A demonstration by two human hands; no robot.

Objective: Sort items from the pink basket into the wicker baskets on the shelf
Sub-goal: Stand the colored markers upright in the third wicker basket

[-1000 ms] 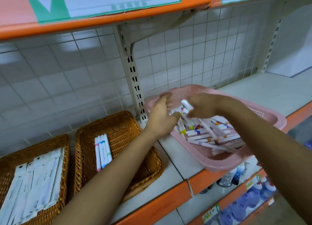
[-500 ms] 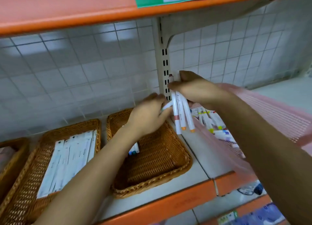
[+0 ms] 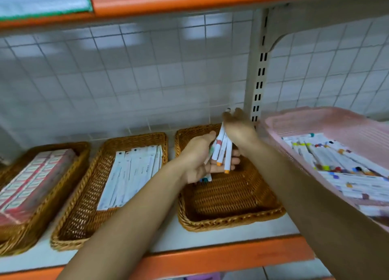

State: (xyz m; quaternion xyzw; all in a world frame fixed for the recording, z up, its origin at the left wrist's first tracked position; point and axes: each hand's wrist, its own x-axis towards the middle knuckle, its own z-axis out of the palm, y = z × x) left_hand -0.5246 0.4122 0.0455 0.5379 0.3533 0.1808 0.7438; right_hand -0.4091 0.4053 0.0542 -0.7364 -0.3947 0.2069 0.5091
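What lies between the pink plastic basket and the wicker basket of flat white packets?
Head view: another brown wicker basket, over which the right hand grips white marker pens above the left hand.

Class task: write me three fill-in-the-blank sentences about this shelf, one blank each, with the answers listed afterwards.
1. The plastic basket holding the loose markers is coloured ____.
2. The right hand grips a bunch of markers over the wicker basket that stands furthest ____.
3. The packets in the middle wicker basket are ____.

Answers: pink; right; white
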